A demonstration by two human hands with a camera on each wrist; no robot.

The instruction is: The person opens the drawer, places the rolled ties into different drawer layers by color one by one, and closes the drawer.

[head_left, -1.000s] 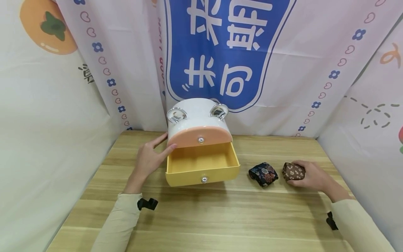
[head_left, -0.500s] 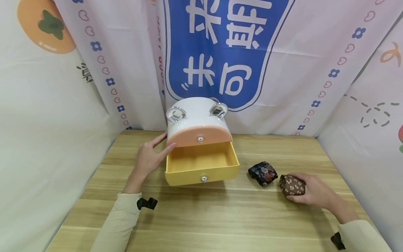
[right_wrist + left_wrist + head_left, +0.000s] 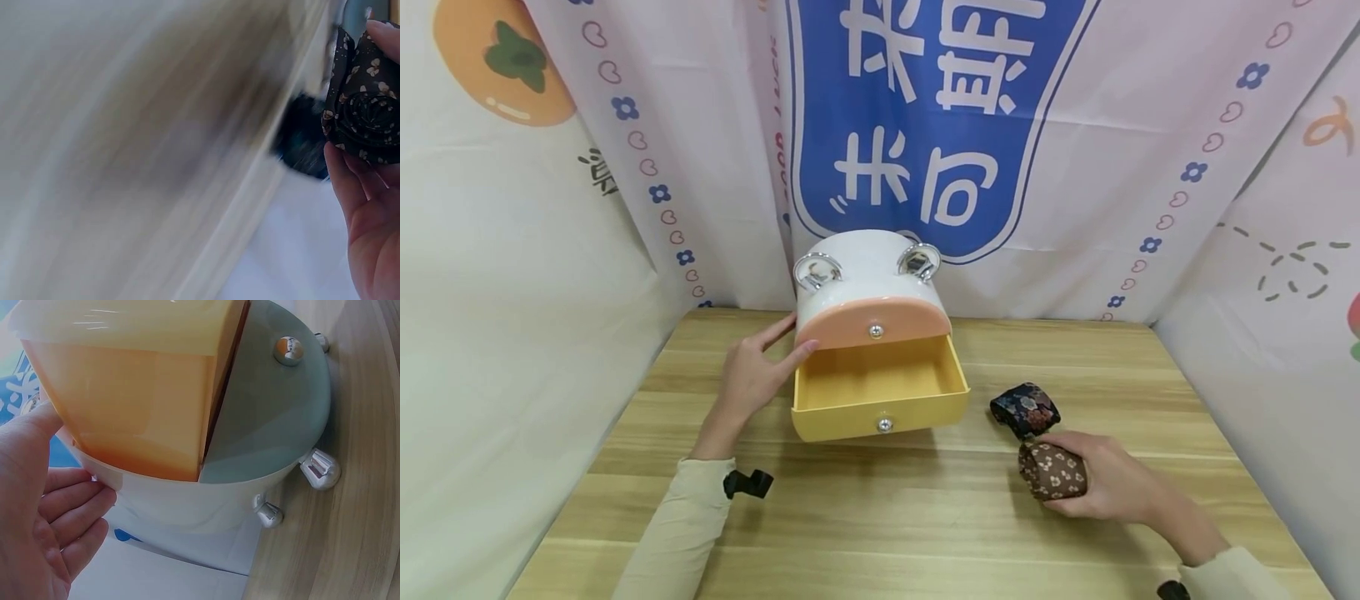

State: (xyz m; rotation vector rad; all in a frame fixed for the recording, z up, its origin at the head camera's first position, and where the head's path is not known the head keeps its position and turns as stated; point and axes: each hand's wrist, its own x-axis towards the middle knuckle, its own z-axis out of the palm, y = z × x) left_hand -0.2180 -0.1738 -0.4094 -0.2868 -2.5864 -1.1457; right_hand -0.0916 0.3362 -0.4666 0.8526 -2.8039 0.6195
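A rolled brown necktie with pale flowers (image 3: pixel 1054 471) is in my right hand (image 3: pixel 1108 483); thumb and fingers grip it from the right. In the right wrist view its spiral end (image 3: pixel 372 115) faces the camera. A dark floral rolled necktie (image 3: pixel 1026 410) lies just behind it. My left hand (image 3: pixel 751 379) holds the left side of a small white drawer cabinet (image 3: pixel 868 258), thumb at the front edge, fingers along the side. The cabinet's yellow drawer (image 3: pixel 883 419) is pulled out and bare inside, below a peach drawer (image 3: pixel 880 317) that is closed.
Everything stands on a wood-grain table (image 3: pixel 880 533). A printed cloth (image 3: pixel 1075 183) hangs behind the cabinet. In the left wrist view a grey-green drawer front (image 3: pixel 269 419) and metal feet (image 3: pixel 322 469) show on the cabinet.
My right hand has carried the brown rolled necktie leftward and toward me, from right of the dark one to in front of it. My left hand has stayed on the cabinet.
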